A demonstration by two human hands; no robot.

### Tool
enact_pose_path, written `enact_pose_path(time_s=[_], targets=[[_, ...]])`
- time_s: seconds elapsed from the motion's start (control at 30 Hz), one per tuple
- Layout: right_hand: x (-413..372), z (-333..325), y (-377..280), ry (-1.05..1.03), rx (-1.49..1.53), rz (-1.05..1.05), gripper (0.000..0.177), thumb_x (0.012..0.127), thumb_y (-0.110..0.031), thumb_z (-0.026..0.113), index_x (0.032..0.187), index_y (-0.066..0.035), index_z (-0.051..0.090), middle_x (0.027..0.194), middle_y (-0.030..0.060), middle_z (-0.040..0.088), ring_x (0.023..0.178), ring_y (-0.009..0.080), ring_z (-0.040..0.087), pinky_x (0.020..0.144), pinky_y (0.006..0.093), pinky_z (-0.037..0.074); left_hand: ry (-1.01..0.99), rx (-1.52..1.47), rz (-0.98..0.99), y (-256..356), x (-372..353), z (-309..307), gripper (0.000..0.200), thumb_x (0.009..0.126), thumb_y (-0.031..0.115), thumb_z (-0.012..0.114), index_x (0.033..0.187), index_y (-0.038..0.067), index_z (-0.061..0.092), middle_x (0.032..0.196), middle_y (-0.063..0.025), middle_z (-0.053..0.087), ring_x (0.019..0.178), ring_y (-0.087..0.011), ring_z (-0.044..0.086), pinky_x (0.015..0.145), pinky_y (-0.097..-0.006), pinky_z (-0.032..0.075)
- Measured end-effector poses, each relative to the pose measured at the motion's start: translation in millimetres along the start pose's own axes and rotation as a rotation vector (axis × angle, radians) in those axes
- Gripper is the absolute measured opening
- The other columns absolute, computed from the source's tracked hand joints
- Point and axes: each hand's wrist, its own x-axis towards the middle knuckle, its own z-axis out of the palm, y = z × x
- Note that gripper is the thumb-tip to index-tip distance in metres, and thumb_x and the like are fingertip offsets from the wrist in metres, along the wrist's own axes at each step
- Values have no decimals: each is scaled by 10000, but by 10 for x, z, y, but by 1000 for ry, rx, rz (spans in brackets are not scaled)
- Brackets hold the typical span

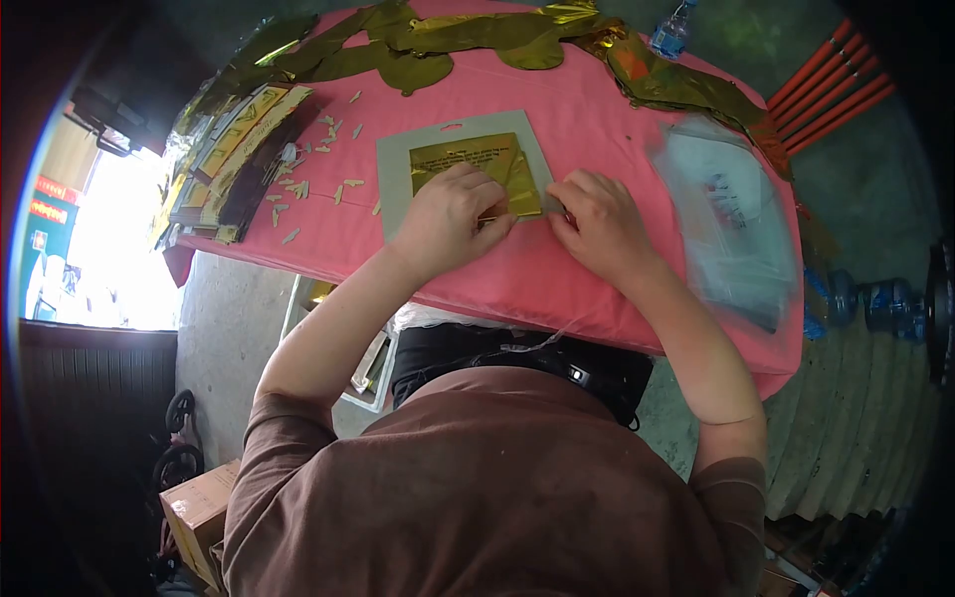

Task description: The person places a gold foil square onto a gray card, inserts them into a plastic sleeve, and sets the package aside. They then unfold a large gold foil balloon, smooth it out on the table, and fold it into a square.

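A grey card point(398, 171) with a hang slot at its top edge lies flat on the pink-covered table. On it rests a folded gold foil sheet point(497, 154), with lines of dark printed text over it. My left hand point(456, 214) lies over the lower left of the foil and card, its fingers curled and the thumb close to the forefinger. Whatever is between them is hidden. At the card's lower right corner is my right hand point(599, 221), fingers bent in a pinch; what they grip is too small to tell.
Gold foil balloons point(418, 65) line the table's far edge, with a water bottle point(671, 32) at the back right. Small pale strips point(298, 187) lie scattered beside stacked packages point(234, 149) on the left. Clear plastic bags point(731, 219) are piled right on the pink tablecloth point(607, 119).
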Motion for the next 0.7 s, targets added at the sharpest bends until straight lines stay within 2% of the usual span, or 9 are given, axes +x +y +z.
enact_pose_path(time_s=[0.27,0.33,0.37,0.43,0.47,0.53,0.57,0.63,0.7], targets=[[-4,-34,-46,-21,-66,9,169,736,-74,625,902,-68,597,807,57,538,814,252,556,694,383,409,-52,-16,17,11,-24,-131,146,739,162,639,736,25,589,752,-115,605,788,-291,574,704,-372,473],[-36,-103,-77,-20,-26,26,163,736,-73,627,895,-57,596,828,65,549,820,259,556,710,387,413,-99,-277,-143,-36,-89,-254,149,779,151,610,820,8,616,851,-155,629,909,-310,581,754,-367,478],[-46,-120,-98,-21,-24,24,163,736,-73,627,895,-57,596,828,65,549,820,259,556,710,387,413,-98,-276,-146,-126,-128,-308,149,779,151,610,820,8,616,851,-155,629,909,-310,581,754,-367,478],[-72,-142,-149,21,26,-45,157,739,-76,627,890,-41,596,847,79,559,820,273,555,744,392,423,-54,-56,-86,-328,-193,-365,218,820,150,570,983,13,616,1040,-201,604,1088,-336,525,890,-396,431],[-80,-136,-199,21,28,-48,157,739,-76,627,890,-41,596,847,79,559,820,273,555,744,392,423,-53,-54,-89,-347,-245,-318,218,820,150,570,983,13,616,1040,-201,604,1088,-336,525,890,-396,431],[-74,-89,-347,-50,127,-92,157,740,-77,628,882,-20,595,882,95,566,850,282,550,776,394,431,-71,128,-101,-333,-345,-234,325,853,178,532,1151,49,551,1217,-207,517,1214,-360,423,1001,-464,325],[-66,-53,-413,-50,129,-94,157,740,-77,628,882,-20,595,882,95,566,850,282,550,776,394,431,-70,130,-103,-292,-363,-212,325,853,178,532,1151,49,551,1217,-207,517,1214,-360,423,1001,-464,325],[-55,26,-541,-93,158,-134,176,750,-90,629,901,-13,586,913,106,550,869,285,537,781,390,438,-177,196,-137,-167,-357,-146,411,883,220,489,1274,96,458,1344,-191,406,1286,-367,328,1048,-512,232],[-42,53,-647,-100,154,-130,183,755,-99,630,909,-14,579,923,109,539,871,285,532,781,388,439,-187,222,-154,-133,-343,-100,419,888,235,480,1284,107,444,1355,-187,392,1293,-364,315,1049,-514,229]])
